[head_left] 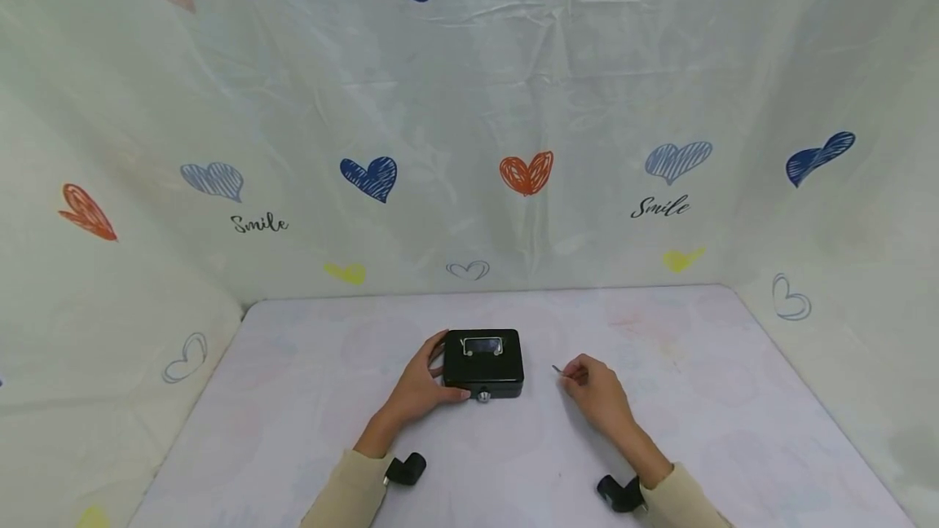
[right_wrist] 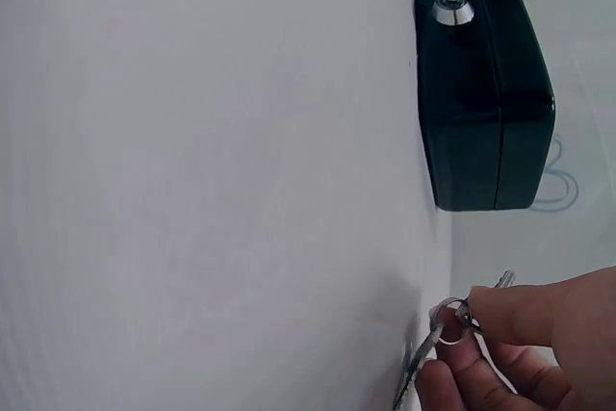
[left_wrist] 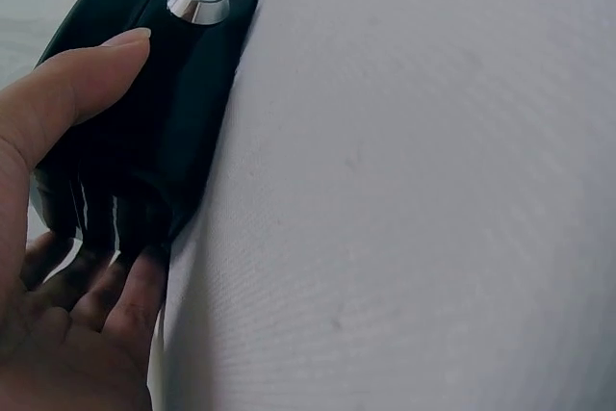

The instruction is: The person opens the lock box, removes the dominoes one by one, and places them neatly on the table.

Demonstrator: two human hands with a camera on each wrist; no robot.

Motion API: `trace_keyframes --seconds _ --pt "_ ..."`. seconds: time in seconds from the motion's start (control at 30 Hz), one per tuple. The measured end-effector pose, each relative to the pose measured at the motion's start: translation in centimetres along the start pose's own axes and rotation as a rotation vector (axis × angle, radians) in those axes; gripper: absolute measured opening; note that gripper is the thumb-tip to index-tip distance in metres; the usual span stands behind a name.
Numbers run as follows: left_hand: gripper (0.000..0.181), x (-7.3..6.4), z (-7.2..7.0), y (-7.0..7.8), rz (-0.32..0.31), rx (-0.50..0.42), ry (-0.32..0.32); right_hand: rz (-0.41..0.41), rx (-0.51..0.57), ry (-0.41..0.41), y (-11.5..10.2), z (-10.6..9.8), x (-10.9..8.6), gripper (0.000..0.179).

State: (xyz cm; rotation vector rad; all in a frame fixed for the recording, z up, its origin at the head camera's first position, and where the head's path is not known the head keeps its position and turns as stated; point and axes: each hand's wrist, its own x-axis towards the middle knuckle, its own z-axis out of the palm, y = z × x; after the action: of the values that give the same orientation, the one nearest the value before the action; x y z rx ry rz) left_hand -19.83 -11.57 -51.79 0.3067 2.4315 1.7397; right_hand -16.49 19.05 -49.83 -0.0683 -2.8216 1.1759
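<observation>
A black metal cash box (head_left: 484, 368) with a fold-down handle on its lid sits closed on the table. A round silver lock (left_wrist: 197, 9) protrudes from its front face, the keyhole visible in both wrist views. My left hand (head_left: 420, 388) holds the box at its left end, thumb (left_wrist: 114, 69) on the front face and fingers around the side. To the right of the box, apart from it, my right hand (head_left: 600, 399) pinches a small ring (right_wrist: 450, 334) of keys between thumb and fingers. One key (right_wrist: 414, 368) hangs down from the ring; another key (right_wrist: 505, 279) points up beyond the thumb.
The white table (head_left: 308, 398) has rounded far corners. Behind and beside it hangs a pale sheet (head_left: 440, 104) printed with hearts and the word Smile. Black wrist cameras sit on the left wrist (head_left: 407, 469) and the right wrist (head_left: 619, 494).
</observation>
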Motion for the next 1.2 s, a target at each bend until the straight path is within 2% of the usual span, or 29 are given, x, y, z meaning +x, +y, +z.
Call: trace_keyframes --seconds 0.33,0.63,1.2 --pt "0.108 0.0 0.1 -0.1 0.004 0.007 0.023 -0.016 0.106 -0.007 -0.9 0.3 -0.6 0.007" --pt "0.105 0.2 0.2 0.1 -0.033 -0.004 0.049 -0.023 0.179 -0.02 -2.4 0.7 -1.6 0.007" --pt "0.108 0.7 0.2 0.3 -0.032 -0.113 0.035 -0.086 0.285 -0.075 -4.2 1.5 -2.3 0.013"
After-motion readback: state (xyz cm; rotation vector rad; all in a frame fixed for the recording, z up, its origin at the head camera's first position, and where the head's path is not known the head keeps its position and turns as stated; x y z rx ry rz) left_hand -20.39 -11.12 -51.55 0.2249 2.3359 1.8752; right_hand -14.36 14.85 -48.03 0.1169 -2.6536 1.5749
